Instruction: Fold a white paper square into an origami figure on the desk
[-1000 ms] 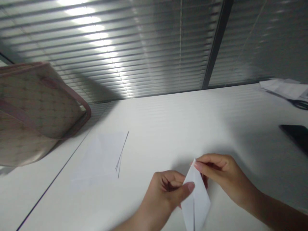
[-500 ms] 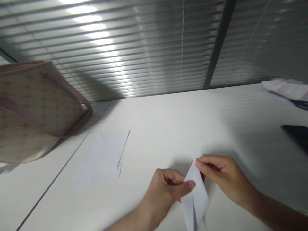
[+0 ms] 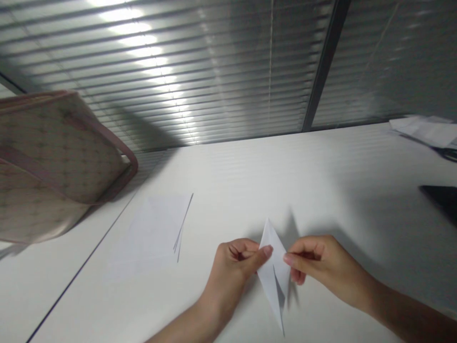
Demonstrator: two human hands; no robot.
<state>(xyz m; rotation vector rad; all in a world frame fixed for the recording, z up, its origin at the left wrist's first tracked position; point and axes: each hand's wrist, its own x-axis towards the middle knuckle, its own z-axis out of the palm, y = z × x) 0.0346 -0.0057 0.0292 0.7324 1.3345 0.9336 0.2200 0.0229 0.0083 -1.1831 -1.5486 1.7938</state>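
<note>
A folded white paper (image 3: 273, 262), diamond-shaped with a slit down its lower half, is held up over the white table. My left hand (image 3: 237, 267) pinches its left edge, thumb on the front face and fingers behind. At the paper's right corner is my right hand (image 3: 314, 262), its thumb and forefinger closed on the edge. The paper's top point is free, and its long lower tip hangs down towards the table's near side.
A small stack of white paper sheets (image 3: 150, 233) lies on the table (image 3: 250, 181) to the left. Behind it stands a patterned handbag (image 3: 60, 162). At the right are a dark flat object (image 3: 442, 197), loose papers (image 3: 424, 129) and black-handled scissors (image 3: 448, 153). Window blinds (image 3: 232, 71) border the back.
The folded paper has moved left and slightly up with my left hand. My right hand has shifted from the paper's top point to its right corner.
</note>
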